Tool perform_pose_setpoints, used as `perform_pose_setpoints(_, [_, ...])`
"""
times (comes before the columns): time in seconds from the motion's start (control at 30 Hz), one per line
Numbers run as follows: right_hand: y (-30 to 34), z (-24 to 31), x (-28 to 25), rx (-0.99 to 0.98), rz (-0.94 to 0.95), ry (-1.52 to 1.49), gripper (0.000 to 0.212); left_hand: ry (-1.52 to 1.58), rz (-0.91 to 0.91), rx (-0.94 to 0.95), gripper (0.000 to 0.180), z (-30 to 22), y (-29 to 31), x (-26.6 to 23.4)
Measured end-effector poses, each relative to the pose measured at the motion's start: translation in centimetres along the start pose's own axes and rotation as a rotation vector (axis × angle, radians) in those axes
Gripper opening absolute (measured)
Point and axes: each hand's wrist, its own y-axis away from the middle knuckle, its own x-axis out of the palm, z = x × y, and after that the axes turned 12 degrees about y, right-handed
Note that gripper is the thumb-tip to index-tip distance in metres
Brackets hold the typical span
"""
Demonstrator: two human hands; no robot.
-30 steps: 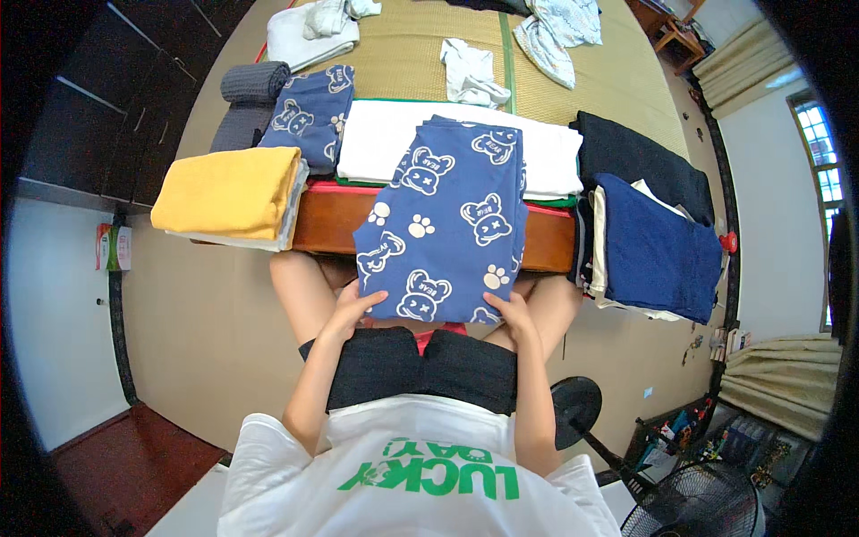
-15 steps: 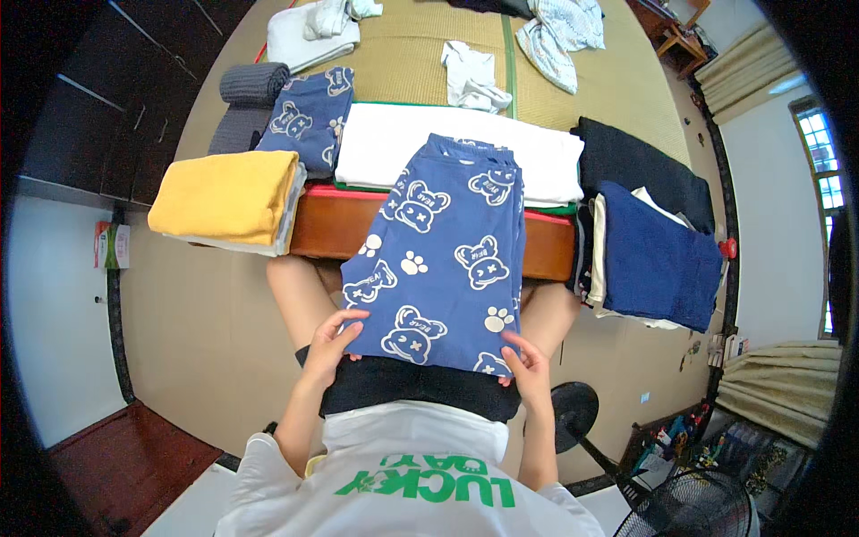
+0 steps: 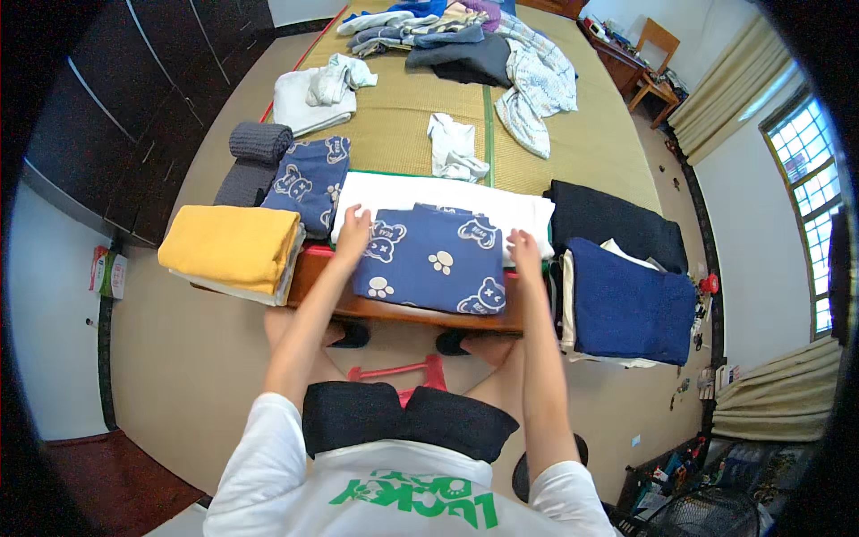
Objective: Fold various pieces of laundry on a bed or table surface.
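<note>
On the low wooden desk (image 3: 403, 311), left to right: a folded yellow cloth (image 3: 231, 248) at the left end; a second blue bear-print piece (image 3: 309, 182) behind it; the left hand (image 3: 352, 233), its grip open and flat with fingers spread on the upper left corner of the folded blue bear-print garment (image 3: 431, 259). That garment lies at the desk's middle, overlapping a folded white cloth (image 3: 447, 199). The right hand (image 3: 523, 250) presses its upper right corner, fingers loosely curled, clasping nothing; a navy stack (image 3: 631, 302) sits at the right end.
</note>
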Motion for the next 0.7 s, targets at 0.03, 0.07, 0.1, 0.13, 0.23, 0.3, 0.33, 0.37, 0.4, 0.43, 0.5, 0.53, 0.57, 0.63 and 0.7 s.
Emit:
perform_pose_setpoints(0.03, [0.7,-2.5,0.3,-0.074,-0.159,0.199,0.056,-0.152,0.06,0.053,0.045,-0.7,2.1,1.8])
perform_pose_setpoints(0.07, [1.7,-3.8,1.6,-0.135,-0.194,0.266,0.059,-0.251,0.041,0.22,0.046,1.5,3.2,1.2])
perform_pose_setpoints(0.1, [2.8,-5.8,1.8,-0.171,-0.246,0.341,0.062,-0.402,0.037,0.318,0.045,1.3,5.6,2.0])
perform_pose_setpoints(0.13, [4.5,-6.0,2.2,-0.162,-0.254,0.438,0.064,-0.514,0.016,0.344,0.043,0.8,7.7,1.4])
perform_pose_setpoints(0.23, [7.5,-6.2,2.5,-0.128,-0.218,0.507,0.068,-0.373,-0.118,0.358,0.028,1.2,12.7,-0.3])
perform_pose_setpoints(0.3, [7.7,-6.2,2.1,0.01,-0.11,0.244,0.07,-0.003,-0.117,0.088,0.014,2.9,16.4,-0.1])
perform_pose_setpoints(0.33, [7.3,-6.6,2.2,0.018,-0.1,0.291,0.067,0.282,-0.015,-0.09,0.015,4.5,18.2,0.0])
perform_pose_setpoints(0.37, [6.9,-7.0,2.2,0.025,-0.093,0.339,0.064,0.429,0.168,-0.275,0.019,6.0,19.7,0.3])
perform_pose_setpoints(0.4, [6.4,-7.2,2.0,0.027,-0.083,0.343,0.064,0.483,0.239,-0.471,0.024,5.0,21.0,1.4])
perform_pose_setpoints(0.43, [6.1,-7.0,1.8,0.117,0.113,0.206,0.058,0.575,0.24,-0.674,0.028,3.9,21.6,2.5])
perform_pose_setpoints(0.5, [6.2,-6.4,2.0,0.2,0.327,0.072,0.052,0.613,0.287,-0.737,0.031,3.1,21.4,3.8])
perform_pose_setpoints(0.53, [7.1,-5.7,2.3,0.194,0.272,-0.066,0.047,0.772,0.314,-0.748,0.033,3.3,21.1,4.2])
perform_pose_setpoints(0.57, [8.2,-4.8,2.5,0.19,0.217,-0.206,0.042,0.931,0.342,-0.751,0.035,3.5,20.7,4.5])
perform_pose_setpoints(0.63, [10.3,-3.5,2.6,0.304,0.246,-0.333,0.038,1.045,0.326,-0.724,0.038,3.5,19.6,5.5])
perform_pose_setpoints(0.7, [12.4,-3.9,2.6,0.488,0.266,-0.498,0.036,1.154,0.322,-0.697,0.042,3.2,18.5,6.4])
